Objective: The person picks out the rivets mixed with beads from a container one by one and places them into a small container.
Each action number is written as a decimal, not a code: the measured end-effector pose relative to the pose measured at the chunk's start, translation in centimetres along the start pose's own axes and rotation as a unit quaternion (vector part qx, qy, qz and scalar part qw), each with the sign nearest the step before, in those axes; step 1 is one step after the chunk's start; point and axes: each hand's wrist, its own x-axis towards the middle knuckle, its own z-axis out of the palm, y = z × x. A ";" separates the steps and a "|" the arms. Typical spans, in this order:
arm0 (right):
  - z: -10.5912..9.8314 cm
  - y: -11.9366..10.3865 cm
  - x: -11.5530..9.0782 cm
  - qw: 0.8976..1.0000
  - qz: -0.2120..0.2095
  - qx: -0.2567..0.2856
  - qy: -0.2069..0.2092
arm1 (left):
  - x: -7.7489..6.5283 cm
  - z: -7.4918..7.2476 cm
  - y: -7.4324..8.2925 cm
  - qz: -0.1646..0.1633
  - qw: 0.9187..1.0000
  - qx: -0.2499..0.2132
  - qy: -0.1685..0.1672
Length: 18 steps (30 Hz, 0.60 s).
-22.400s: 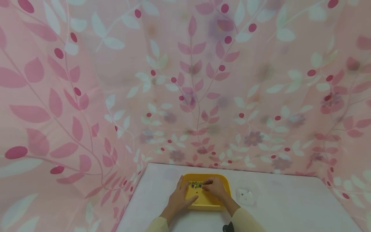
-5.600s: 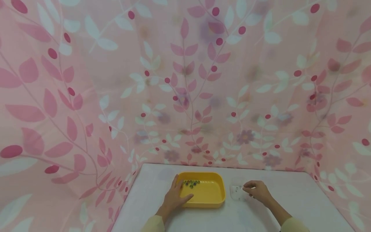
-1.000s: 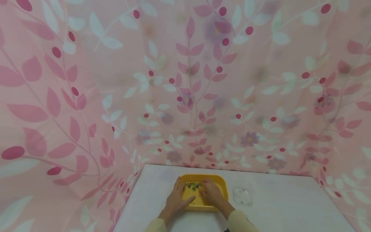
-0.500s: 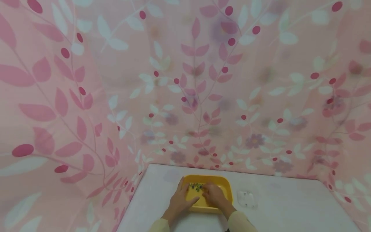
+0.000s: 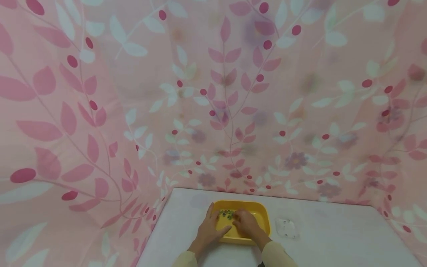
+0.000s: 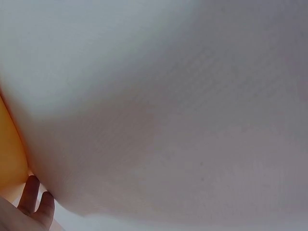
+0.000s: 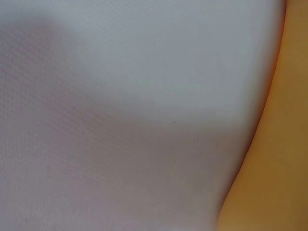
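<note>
Inside a yellow tray (image 5: 242, 240), small round glass marbles (image 5: 227, 213), greenish with some darker, lie in a cluster near the back left. My left hand (image 5: 207, 230) rests over the tray's left rim, fingers spread and thumb reaching inside. In the left wrist view, two fingertips of the left hand (image 6: 33, 207) are against the tray's outer wall (image 6: 10, 149). With bent fingers, my right hand (image 5: 246, 223) reaches into the tray and pinches at a marble at the right end of the cluster; its fingertips are partly hidden. The right wrist view shows only the tray wall (image 7: 274, 159) and tabletop.
Right of the tray lies a clear plastic dish (image 5: 287, 229) with a few small clear or dark pieces. Both stand on a white-covered table (image 5: 327, 230). A pink leaf-patterned curtain (image 5: 230, 92) hangs behind and along the sides.
Earlier my right hand was over the clear dish; it is now in the tray beside the marbles. In the last second it shifts only slightly at the cluster. My left hand stays on the rim.
</note>
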 end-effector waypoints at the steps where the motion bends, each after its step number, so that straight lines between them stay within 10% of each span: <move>1: 0.0 0.0 0.0 1.000 0.001 -0.002 -0.001 | 0.0 0.0 0.0 0.001 1.000 0.000 0.001; 18: 0.6 0.5 0.3 0.999 0.027 0.038 -0.022 | 0.0 0.3 -0.3 0.004 1.000 0.015 0.007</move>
